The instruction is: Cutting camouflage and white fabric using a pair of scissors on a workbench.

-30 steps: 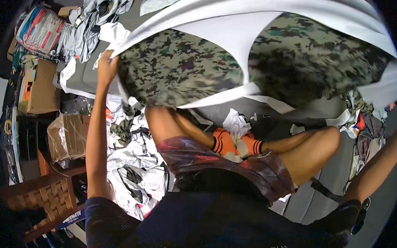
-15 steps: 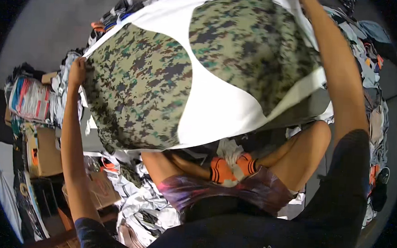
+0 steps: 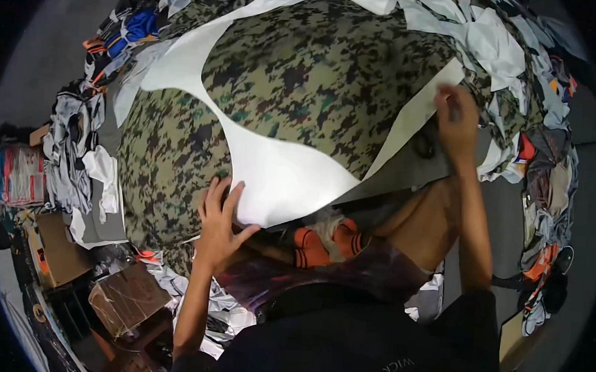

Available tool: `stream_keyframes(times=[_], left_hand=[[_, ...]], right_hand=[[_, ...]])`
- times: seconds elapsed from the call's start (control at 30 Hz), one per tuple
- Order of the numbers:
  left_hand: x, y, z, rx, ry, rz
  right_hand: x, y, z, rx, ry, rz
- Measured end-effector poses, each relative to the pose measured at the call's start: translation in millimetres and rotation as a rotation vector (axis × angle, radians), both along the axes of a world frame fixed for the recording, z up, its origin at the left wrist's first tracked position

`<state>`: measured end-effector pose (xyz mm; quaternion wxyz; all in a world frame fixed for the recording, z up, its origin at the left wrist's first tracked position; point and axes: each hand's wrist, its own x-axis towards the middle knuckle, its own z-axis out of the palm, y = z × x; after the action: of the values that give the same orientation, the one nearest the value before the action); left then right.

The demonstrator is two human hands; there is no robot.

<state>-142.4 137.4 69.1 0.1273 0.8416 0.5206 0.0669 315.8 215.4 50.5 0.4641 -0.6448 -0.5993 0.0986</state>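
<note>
Even, fairly bright light falls from above on the camouflage cloth [image 3: 296,91], its white part glaring a little, with soft shadow beneath it over the legs [image 3: 404,225], dark fisheye corners, bent edges and slight blur on the right hand [image 3: 457,123].

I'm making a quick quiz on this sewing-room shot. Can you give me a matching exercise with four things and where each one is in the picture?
Things:
1. left hand
2. right hand
3. cardboard box
4. orange striped socks

Places:
A. lower left, beside the left forearm
B. at the sheet's right edge
C. below the sheet, near the middle
D. flat on the sheet's lower edge

The sheet is the camouflage-printed fabric sheet.

Pairs: 1-D, 2-B, 3-A, 4-C
</note>
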Motion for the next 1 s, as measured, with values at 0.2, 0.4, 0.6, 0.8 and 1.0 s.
stream_keyframes(times=[0.2, 0.4, 0.6, 0.8, 1.0], left_hand=[[-73, -29, -34, 0.020, -0.014, 0.291], [-164, -40, -40, -0.409, 0.361, 0.570], [-1, -81, -23, 0.120, -0.133, 0.250], [49, -56, -129, 0.614, -0.423, 0.359], [13, -58, -82, 0.609, -0.532, 0.159]], right_hand=[[-4, -34, 5, -0.060, -0.183, 0.151], [-10, -24, -6, 0.100, -0.531, 0.083], [-6, 11, -21, 0.253, -0.729, 0.268], [-59, 6, 45, -0.080, -0.027, 0.297], [-55, -7, 75, -0.004, 0.050, 0.373]])
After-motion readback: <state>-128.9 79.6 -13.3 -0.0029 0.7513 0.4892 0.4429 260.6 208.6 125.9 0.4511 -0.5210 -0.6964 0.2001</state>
